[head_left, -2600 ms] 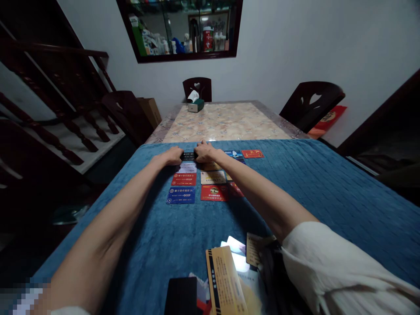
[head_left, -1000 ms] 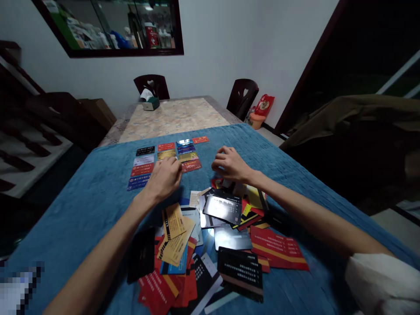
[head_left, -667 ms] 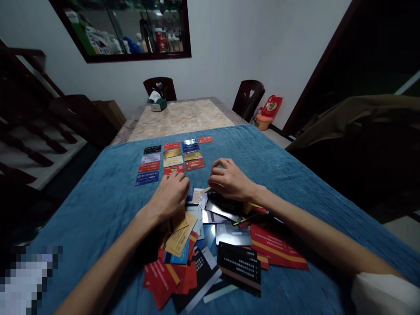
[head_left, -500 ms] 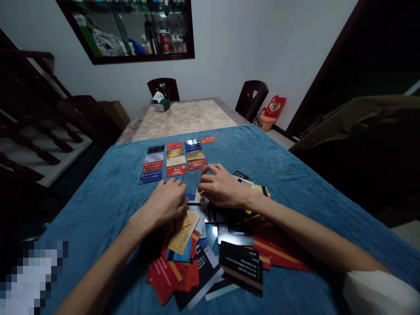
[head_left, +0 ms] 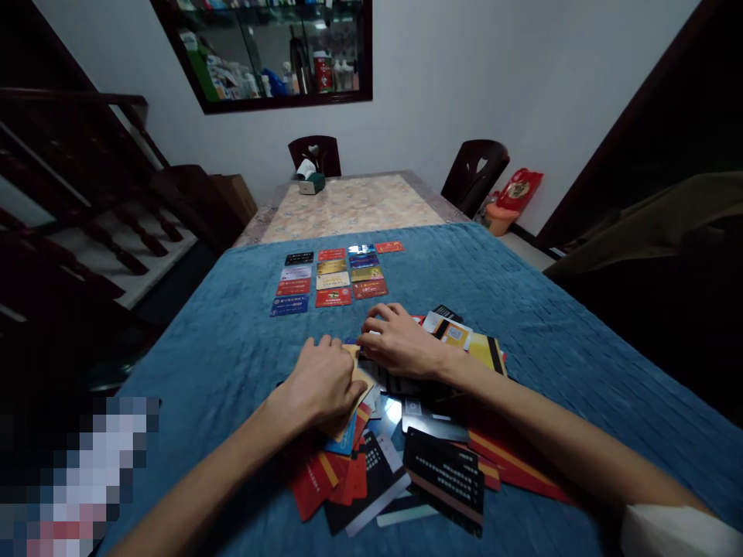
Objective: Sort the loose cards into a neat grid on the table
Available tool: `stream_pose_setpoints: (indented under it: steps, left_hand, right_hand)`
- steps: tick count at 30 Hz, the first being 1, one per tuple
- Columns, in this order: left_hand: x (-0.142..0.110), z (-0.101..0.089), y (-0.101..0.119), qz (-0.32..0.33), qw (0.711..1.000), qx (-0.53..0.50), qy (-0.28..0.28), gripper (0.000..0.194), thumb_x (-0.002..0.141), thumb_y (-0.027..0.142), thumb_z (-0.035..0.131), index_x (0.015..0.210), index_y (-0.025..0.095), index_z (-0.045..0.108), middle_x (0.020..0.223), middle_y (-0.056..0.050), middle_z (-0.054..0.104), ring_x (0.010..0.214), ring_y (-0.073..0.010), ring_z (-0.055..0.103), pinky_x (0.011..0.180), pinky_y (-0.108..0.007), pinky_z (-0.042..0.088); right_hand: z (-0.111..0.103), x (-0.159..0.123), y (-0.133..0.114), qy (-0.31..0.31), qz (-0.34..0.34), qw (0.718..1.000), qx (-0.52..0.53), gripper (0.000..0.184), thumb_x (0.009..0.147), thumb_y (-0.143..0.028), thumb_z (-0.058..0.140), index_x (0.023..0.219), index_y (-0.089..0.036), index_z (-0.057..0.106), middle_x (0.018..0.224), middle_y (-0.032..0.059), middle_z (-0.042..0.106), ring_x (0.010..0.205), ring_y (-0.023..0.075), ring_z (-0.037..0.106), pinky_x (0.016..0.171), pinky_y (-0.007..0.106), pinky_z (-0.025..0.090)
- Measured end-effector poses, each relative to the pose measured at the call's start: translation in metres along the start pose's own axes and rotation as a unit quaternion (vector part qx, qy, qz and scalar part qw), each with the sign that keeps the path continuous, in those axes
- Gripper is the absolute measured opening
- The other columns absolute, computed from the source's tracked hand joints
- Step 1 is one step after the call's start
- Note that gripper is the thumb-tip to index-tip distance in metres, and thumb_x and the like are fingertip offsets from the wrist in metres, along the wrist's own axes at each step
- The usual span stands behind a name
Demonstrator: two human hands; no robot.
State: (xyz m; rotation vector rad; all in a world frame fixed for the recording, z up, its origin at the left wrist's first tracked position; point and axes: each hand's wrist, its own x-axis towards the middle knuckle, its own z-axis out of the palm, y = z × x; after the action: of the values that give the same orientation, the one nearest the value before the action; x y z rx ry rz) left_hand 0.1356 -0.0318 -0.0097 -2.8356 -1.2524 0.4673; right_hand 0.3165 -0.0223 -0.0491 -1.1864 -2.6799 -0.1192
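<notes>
My left hand (head_left: 326,381) is palm down over the left side of a loose pile of cards, fingers curled. Its thumb lies against a beige-gold card (head_left: 362,373) that shows beside it. Just to the right, my right hand (head_left: 402,340) bends its fingers over the far part of the pile; its fingertips and whatever they touch are hidden. Nearer me, a black card (head_left: 444,480), red cards (head_left: 313,483) and a blue card (head_left: 342,439) overlap. Beyond the hands, cards lie in short columns, among them a dark blue card (head_left: 289,305) and a red card (head_left: 333,297).
A blue cloth (head_left: 232,348) covers the near table. On the bare far end (head_left: 371,203) stands a tissue box (head_left: 312,184). Chairs (head_left: 476,174) flank the table. A yellow card (head_left: 486,352) and a white-orange card (head_left: 450,329) lie by my right forearm.
My left hand has shifted over the gold cards, with its thumb now showing on top. The right hand stays over the pile. The whole view has swung slightly left.
</notes>
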Motion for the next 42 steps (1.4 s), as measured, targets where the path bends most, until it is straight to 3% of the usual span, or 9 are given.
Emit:
stream_pose_setpoints:
  steps: [8, 15, 20, 28, 36, 42]
  left_hand:
    - [-0.003, -0.002, -0.006, 0.041, 0.998, -0.038, -0.030, 0.038, 0.088, 0.030, 0.051, 0.121, 0.014, 0.059, 0.127, -0.017, 0.060, 0.113, -0.0343, 0.056, 0.091, -0.050, 0.048]
    - [0.000, 0.000, -0.014, 0.030, 0.997, -0.052, -0.043, 0.035, 0.088, 0.033, 0.052, 0.116, 0.012, 0.058, 0.114, -0.017, 0.062, 0.103, -0.0334, 0.062, 0.086, -0.047, 0.050]
    - [0.002, 0.005, -0.017, 0.043, 0.996, -0.068, -0.030, 0.033, 0.087, 0.025, 0.048, 0.116, 0.012, 0.056, 0.110, -0.016, 0.062, 0.097, -0.0294, 0.062, 0.080, -0.040, 0.050]
    - [0.001, 0.003, -0.024, 0.086, 0.989, -0.117, -0.025, 0.021, 0.079, 0.017, 0.050, 0.099, 0.014, 0.058, 0.105, -0.013, 0.063, 0.091, -0.0245, 0.060, 0.077, -0.033, 0.048]
    - [0.004, -0.015, -0.051, 0.100, 0.971, -0.209, -0.059, 0.023, 0.079, 0.011, 0.045, 0.092, 0.016, 0.063, 0.088, -0.003, 0.069, 0.076, -0.0153, 0.059, 0.065, -0.023, 0.041]
    - [0.009, -0.011, -0.065, 0.095, 0.971, -0.217, -0.023, 0.022, 0.080, 0.011, 0.042, 0.077, 0.015, 0.064, 0.068, 0.000, 0.061, 0.061, -0.0118, 0.047, 0.057, -0.023, 0.031]
  right_hand:
    - [0.018, -0.002, 0.000, 0.002, -0.003, 0.997, 0.075, 0.029, 0.097, -0.029, 0.050, 0.119, -0.018, 0.066, 0.119, 0.0133, 0.067, 0.116, 0.0281, 0.047, 0.086, 0.042, 0.037]
    - [0.022, -0.002, 0.003, -0.015, -0.018, 0.994, 0.109, 0.022, 0.090, -0.024, 0.061, 0.110, -0.019, 0.068, 0.113, 0.0096, 0.070, 0.118, 0.0290, 0.047, 0.090, 0.043, 0.037]
    - [0.018, -0.002, 0.001, -0.007, -0.009, 0.994, 0.105, 0.023, 0.095, -0.028, 0.055, 0.109, -0.018, 0.069, 0.111, 0.0103, 0.070, 0.114, 0.0272, 0.049, 0.087, 0.041, 0.037]
    - [0.015, -0.003, 0.003, 0.004, -0.056, 0.994, 0.093, 0.020, 0.092, -0.025, 0.057, 0.107, -0.019, 0.069, 0.110, 0.0094, 0.071, 0.114, 0.0262, 0.050, 0.089, 0.042, 0.034]
    - [0.028, -0.002, 0.008, 0.077, -0.006, 0.992, 0.101, 0.015, 0.094, -0.019, 0.055, 0.099, -0.020, 0.069, 0.097, 0.0076, 0.073, 0.099, 0.0215, 0.055, 0.083, 0.036, 0.033]
    - [0.034, -0.002, 0.010, 0.086, 0.032, 0.989, 0.113, 0.016, 0.093, -0.014, 0.054, 0.102, -0.019, 0.067, 0.095, 0.0075, 0.072, 0.093, 0.0205, 0.056, 0.077, 0.033, 0.032]
